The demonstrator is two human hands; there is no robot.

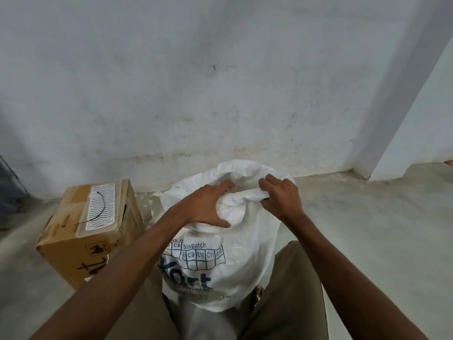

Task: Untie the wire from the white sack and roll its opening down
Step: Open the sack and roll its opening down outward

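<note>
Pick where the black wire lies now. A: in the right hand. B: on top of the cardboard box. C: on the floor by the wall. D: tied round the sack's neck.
B: the wire lies loose on top of the cardboard box, left of the sack.

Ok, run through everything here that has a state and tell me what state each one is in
White sack: upright on the floor, mouth open, rim partly rolled down.
Wire: off the sack, lying loose on top of the box.
Cardboard box: closed, on the floor left of the sack.
Left hand: gripping the rolled rim.
Right hand: gripping the rim.
</note>
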